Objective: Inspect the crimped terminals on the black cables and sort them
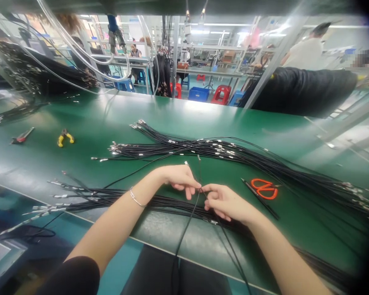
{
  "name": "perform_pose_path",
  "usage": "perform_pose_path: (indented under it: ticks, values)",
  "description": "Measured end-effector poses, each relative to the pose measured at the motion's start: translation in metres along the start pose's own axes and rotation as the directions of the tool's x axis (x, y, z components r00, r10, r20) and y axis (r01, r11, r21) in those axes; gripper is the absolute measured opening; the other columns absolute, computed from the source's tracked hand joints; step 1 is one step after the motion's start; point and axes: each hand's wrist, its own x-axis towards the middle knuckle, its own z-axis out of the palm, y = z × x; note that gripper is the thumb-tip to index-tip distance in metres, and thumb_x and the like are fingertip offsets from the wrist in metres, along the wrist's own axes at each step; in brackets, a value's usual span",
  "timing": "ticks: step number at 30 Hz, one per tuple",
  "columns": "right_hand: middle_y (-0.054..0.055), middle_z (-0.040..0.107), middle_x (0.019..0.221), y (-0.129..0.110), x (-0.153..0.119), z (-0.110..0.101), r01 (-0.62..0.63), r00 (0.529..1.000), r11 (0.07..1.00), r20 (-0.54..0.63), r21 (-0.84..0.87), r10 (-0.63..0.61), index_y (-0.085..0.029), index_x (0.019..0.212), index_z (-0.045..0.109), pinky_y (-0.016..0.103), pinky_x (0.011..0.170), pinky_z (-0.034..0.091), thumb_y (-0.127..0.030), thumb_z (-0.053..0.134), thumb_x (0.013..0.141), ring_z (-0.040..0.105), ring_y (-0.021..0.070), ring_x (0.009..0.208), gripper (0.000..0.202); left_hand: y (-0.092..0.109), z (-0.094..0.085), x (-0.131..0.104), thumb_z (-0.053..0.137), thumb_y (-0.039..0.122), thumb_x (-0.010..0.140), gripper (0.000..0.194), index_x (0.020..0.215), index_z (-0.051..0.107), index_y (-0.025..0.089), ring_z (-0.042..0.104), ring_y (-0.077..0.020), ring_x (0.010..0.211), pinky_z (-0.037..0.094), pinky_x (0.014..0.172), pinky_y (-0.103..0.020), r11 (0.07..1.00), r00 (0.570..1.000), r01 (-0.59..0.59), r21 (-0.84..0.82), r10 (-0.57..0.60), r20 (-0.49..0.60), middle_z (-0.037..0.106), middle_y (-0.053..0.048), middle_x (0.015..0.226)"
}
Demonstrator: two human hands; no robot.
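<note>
My left hand [181, 178] and my right hand [223, 200] meet fingertip to fingertip above the green table [110, 119]. Both are closed in a pinch on a thin black cable [187, 229], whose two lengths hang down over the table's front edge. Its short ends with small metal tips stick up just beyond my fingers. Below my hands lies a bundle of black cables [169, 203] with silver connectors at its left end. A larger cable bundle [184, 148] stretches across the table beyond them.
Orange-handled scissors [264, 189] and a black pen [260, 198] lie right of my hands. Yellow-handled pliers [65, 137] and a red-handled tool [22, 136] are at the left. Thick black cable coils [307, 90] stand behind the table; people work farther back.
</note>
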Motion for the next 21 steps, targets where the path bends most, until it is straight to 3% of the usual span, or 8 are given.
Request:
perform_pose_path:
  ticks: [2, 5, 7, 12, 15, 18, 21]
  values:
    - [-0.001, 0.065, 0.07, 0.0, -0.003, -0.005, 0.01, 1.0, 0.998, 0.013, 0.056, -0.011, -0.015, 0.115, 0.05, 0.014, 0.03, 0.03, -0.027, 0.056, 0.083, 0.041, 0.0035, 0.035, 0.035, 0.0, 0.003, 0.0, 0.069, 0.059, 0.072, 0.05, 0.074, 0.07, 0.01, 0.039, -0.0043, 0.035, 0.02, 0.033, -0.019, 0.999, 0.999, -0.033, -0.035, 0.034, 0.033, 0.072, -0.012, 0.074]
    - [-0.002, 0.063, 0.065, 0.0, -0.003, -0.006, 0.069, 0.997, 0.994, -0.045, 0.088, -0.066, -0.016, 0.112, 0.049, 0.013, 0.029, 0.029, -0.042, 0.054, 0.088, 0.04, 0.0034, 0.032, 0.036, -0.003, 0.012, 0.007, 0.069, 0.059, 0.072, 0.051, 0.075, 0.07, 0.009, 0.039, -0.0041, 0.036, 0.023, 0.033, -0.018, 0.991, 0.987, -0.126, -0.038, 0.121, -0.109, 0.071, -0.011, 0.074]
    - [-0.002, 0.064, 0.062, -0.002, -0.001, -0.005, 0.077, 0.994, 0.992, -0.083, 0.104, -0.068, -0.016, 0.113, 0.047, 0.012, 0.028, 0.026, -0.043, 0.055, 0.088, 0.039, 0.0033, 0.031, 0.038, -0.005, 0.015, 0.011, 0.07, 0.055, 0.074, 0.046, 0.075, 0.07, 0.009, 0.039, -0.0033, 0.037, 0.024, 0.033, -0.017, 0.978, 0.974, -0.196, -0.069, 0.186, -0.132, 0.07, -0.009, 0.071]
    - [-0.002, 0.063, 0.059, -0.005, -0.002, -0.006, 0.076, 0.994, 0.983, -0.088, 0.17, -0.062, -0.015, 0.113, 0.048, 0.012, 0.027, 0.022, -0.042, 0.056, 0.087, 0.036, 0.0026, 0.029, 0.037, -0.003, 0.011, 0.008, 0.075, 0.042, 0.073, 0.034, 0.084, 0.066, 0.011, 0.047, -0.0051, 0.039, 0.028, 0.031, -0.015, 0.958, 0.971, -0.174, -0.228, 0.205, 0.121, 0.069, -0.006, 0.075]
    - [-0.001, 0.064, 0.059, -0.006, -0.004, -0.006, 0.097, 0.993, 0.982, -0.083, 0.164, -0.084, -0.015, 0.106, 0.051, 0.012, 0.027, 0.022, -0.044, 0.056, 0.088, 0.037, 0.0023, 0.029, 0.035, 0.0, 0.013, 0.008, 0.07, 0.049, 0.078, 0.041, 0.083, 0.067, 0.009, 0.051, -0.0059, 0.041, 0.031, 0.031, -0.016, 0.948, 0.975, -0.194, -0.252, 0.214, 0.056, 0.071, -0.012, 0.085]
    - [0.0, 0.063, 0.058, -0.006, -0.004, -0.005, 0.113, 0.992, 0.983, -0.076, 0.145, -0.103, -0.015, 0.096, 0.053, 0.012, 0.028, 0.023, -0.044, 0.054, 0.088, 0.038, 0.0024, 0.029, 0.031, 0.002, 0.017, 0.009, 0.07, 0.049, 0.079, 0.043, 0.077, 0.068, 0.007, 0.042, -0.0033, 0.034, 0.026, 0.03, -0.015, 0.937, 0.97, -0.242, -0.254, 0.243, -0.028, 0.065, -0.006, 0.062]
    - [-0.001, 0.063, 0.057, -0.006, -0.002, -0.005, 0.117, 0.989, 0.982, -0.104, 0.151, -0.102, -0.015, 0.098, 0.052, 0.013, 0.028, 0.024, -0.044, 0.055, 0.088, 0.038, 0.003, 0.028, 0.031, 0.003, 0.018, 0.006, 0.073, 0.041, 0.078, 0.035, 0.078, 0.067, 0.007, 0.034, -0.0013, 0.029, 0.02, 0.03, -0.014, 0.926, 0.967, -0.248, -0.286, 0.256, -0.01, 0.057, 0.0, 0.049]
